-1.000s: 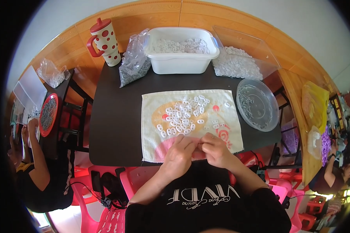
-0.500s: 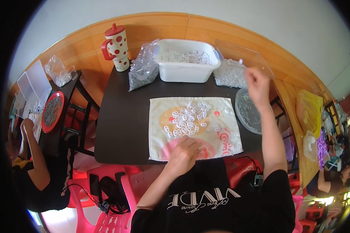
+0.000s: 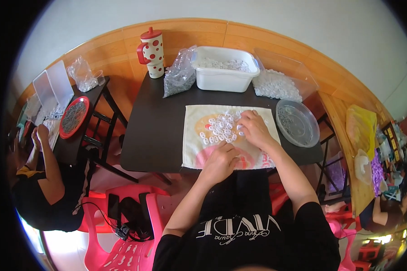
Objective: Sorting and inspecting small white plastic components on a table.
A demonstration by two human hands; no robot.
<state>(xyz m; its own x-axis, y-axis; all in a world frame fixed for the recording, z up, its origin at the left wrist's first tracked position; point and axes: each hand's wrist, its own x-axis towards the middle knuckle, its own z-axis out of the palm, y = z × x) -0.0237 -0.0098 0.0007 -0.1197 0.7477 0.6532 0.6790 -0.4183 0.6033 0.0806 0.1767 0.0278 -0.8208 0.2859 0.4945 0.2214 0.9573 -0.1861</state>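
Many small white oval plastic pieces (image 3: 222, 128), some with two holes, lie spread over a printed cream cloth (image 3: 192, 156) on the dark table. My right hand (image 3: 256, 128) is at the right side of these pieces, fingers bent down among them; whatever is under the fingertips is hidden. Just below the near edge of the spread, my left hand (image 3: 220, 160) rests over the pink print, its fingers curled in and closed. Anything inside that hand is too small or hidden to make out.
Behind the cloth stand a spotted tumbler (image 3: 154, 54), a bag of grey bits (image 3: 178, 81), a white tub (image 3: 224, 82) and a clear box of white pieces (image 3: 276, 85). A round clear tray (image 3: 309, 135) sits at right. At left, another person's hands (image 3: 40, 135) work beside a red plate (image 3: 85, 100).
My right hand has come down from above the clear box and round tray onto the white pieces. My left hand stays curled at the near side. The whole view has shifted slightly.
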